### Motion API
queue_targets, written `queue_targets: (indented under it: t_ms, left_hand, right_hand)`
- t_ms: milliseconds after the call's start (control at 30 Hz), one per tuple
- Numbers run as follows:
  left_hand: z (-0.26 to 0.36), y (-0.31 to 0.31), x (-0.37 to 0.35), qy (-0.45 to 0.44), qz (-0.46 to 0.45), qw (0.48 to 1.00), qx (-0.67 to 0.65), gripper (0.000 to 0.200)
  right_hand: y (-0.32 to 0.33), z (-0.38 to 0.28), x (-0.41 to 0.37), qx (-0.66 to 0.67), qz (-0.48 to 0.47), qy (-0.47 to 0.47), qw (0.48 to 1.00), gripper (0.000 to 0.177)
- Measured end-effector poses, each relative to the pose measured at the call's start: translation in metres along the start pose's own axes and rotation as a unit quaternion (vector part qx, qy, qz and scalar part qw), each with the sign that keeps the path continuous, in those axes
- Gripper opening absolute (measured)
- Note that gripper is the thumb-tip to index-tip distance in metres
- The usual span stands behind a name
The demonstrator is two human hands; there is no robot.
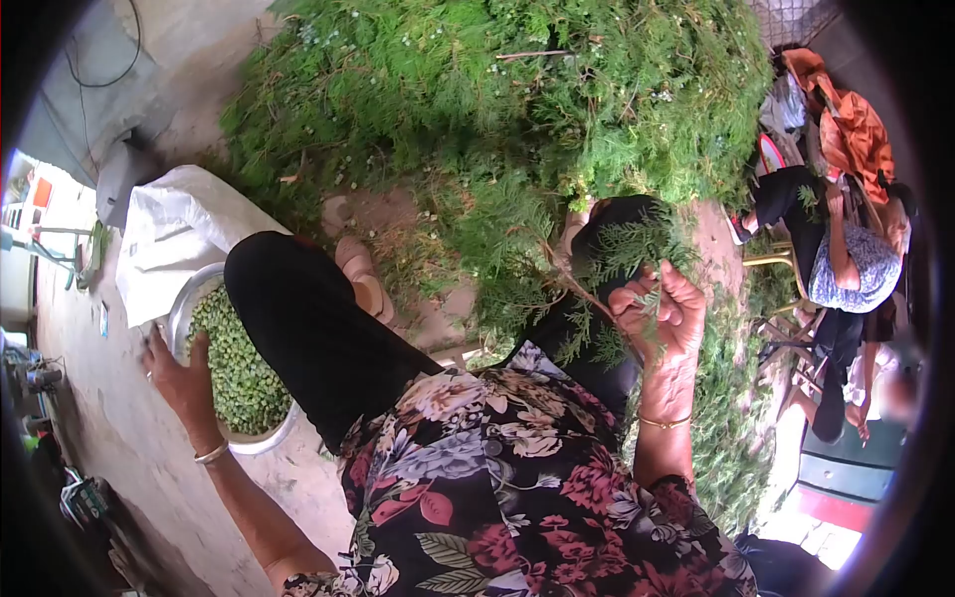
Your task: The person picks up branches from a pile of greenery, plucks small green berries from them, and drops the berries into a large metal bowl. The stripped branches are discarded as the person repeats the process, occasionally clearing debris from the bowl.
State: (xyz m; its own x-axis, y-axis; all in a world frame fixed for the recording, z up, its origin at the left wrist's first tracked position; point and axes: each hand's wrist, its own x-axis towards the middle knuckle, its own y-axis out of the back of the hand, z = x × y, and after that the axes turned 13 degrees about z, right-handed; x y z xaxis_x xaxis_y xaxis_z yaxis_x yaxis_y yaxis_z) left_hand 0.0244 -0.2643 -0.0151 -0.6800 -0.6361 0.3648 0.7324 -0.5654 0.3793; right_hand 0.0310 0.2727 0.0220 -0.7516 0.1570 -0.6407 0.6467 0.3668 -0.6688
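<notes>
A metal basin filled with small green berries stands on the ground at the left. My left hand is over the basin's left rim, fingers apart, holding nothing. On the right, my right hand is closed around the stem of a leafy green branch, in front of my dark trouser leg. Feathery sprigs of the branch spread on both sides of that hand, and its brown stem points up and left.
A large heap of green branches fills the top. A white sack lies beyond the basin. At the right sits a person in a patterned top, near an orange cloth; another person's arm shows below.
</notes>
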Motion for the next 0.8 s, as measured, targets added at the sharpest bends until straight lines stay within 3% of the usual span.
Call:
queue_targets:
  t_ms: [33, 67, 100, 133, 167, 233, 267, 300, 367, 400, 467, 500, 567, 600, 633, 667, 700, 767, 800]
  left_hand:
    - [0.009, -0.001, -0.003, -0.168, 0.078, 0.956, 0.227, 0.04]
    - [0.018, -0.004, -0.007, -0.321, 0.146, 0.829, 0.433, 0.042]
    - [0.03, -0.01, -0.015, -0.321, 0.145, 0.83, 0.434, 0.042]
    - [0.045, -0.019, -0.029, -0.146, 0.076, 0.962, 0.217, 0.042]
    - [0.061, -0.029, -0.045, 0.045, 0.003, 0.999, -0.022, 0.041]
    - [0.1, -0.061, -0.077, -0.022, -0.229, 0.973, -0.033, 0.034]
    - [0.107, -0.085, -0.091, -0.199, -0.273, 0.94, -0.043, 0.033]
    - [0.12, -0.106, -0.109, -0.282, -0.296, 0.911, -0.063, 0.035]
    - [0.131, -0.144, -0.142, -0.337, -0.301, 0.889, -0.069, 0.034]
    - [0.126, -0.162, -0.152, -0.34, -0.301, 0.888, -0.074, 0.034]
    - [0.119, -0.191, -0.164, -0.463, -0.305, 0.828, -0.084, 0.031]
    - [0.123, -0.193, -0.166, -0.467, -0.305, 0.825, -0.089, 0.031]
    - [0.129, -0.194, -0.17, -0.26, -0.435, 0.851, -0.14, 0.023]
    - [0.134, -0.192, -0.169, -0.116, -0.499, 0.839, -0.184, 0.019]
    - [0.139, -0.191, -0.166, -0.117, -0.504, 0.836, -0.183, 0.019]
    - [0.147, -0.192, -0.161, 0.078, -0.566, 0.789, -0.225, 0.018]
    - [0.153, -0.192, -0.157, 0.269, -0.6, 0.708, -0.257, 0.017]
    - [0.169, -0.192, -0.166, 0.241, -0.569, 0.73, -0.293, 0.015]
    - [0.175, -0.193, -0.169, 0.197, -0.558, 0.743, -0.313, 0.011]
  right_hand:
    - [-0.006, 0.001, -0.004, -0.029, 0.046, 0.052, 0.997, 0.014]
    - [-0.013, 0.007, -0.007, -0.023, 0.05, 0.078, 0.995, 0.012]
    - [-0.015, 0.007, -0.009, -0.023, 0.052, 0.078, 0.995, 0.012]
    - [-0.018, 0.008, -0.011, -0.03, 0.048, 0.086, 0.995, 0.012]
    - [-0.02, 0.008, -0.011, -0.039, 0.042, 0.094, 0.994, 0.012]
    - [-0.025, 0.012, -0.013, -0.022, -0.011, 0.061, 0.998, 0.013]
    - [-0.026, 0.013, -0.013, 0.001, -0.061, 0.032, 0.998, 0.013]
    - [-0.027, 0.015, -0.014, 0.001, -0.061, 0.033, 0.998, 0.013]
    - [-0.029, 0.017, -0.016, -0.006, 0.002, 0.07, 0.998, 0.014]
    - [-0.027, 0.016, -0.018, 0.006, -0.033, 0.051, 0.998, 0.014]
    - [-0.025, 0.012, -0.022, -0.003, -0.022, 0.067, 0.998, 0.014]
    - [-0.023, 0.01, -0.023, -0.012, -0.008, 0.078, 0.997, 0.014]
    - [-0.017, 0.004, -0.024, -0.016, -0.004, 0.087, 0.996, 0.014]
    - [-0.012, 0.003, -0.022, -0.057, -0.001, 0.127, 0.99, 0.016]
    - [-0.008, 0.002, -0.022, -0.099, 0.004, 0.164, 0.982, 0.02]
    - [-0.006, 0.001, -0.025, -0.178, 0.025, 0.192, 0.965, 0.023]
    - [-0.011, 0.015, -0.025, -0.17, -0.004, 0.258, 0.951, 0.022]
    - [-0.012, 0.028, -0.031, -0.364, 0.045, 0.316, 0.875, 0.011]
    - [-0.009, 0.043, -0.027, -0.353, 0.048, 0.341, 0.87, 0.012]
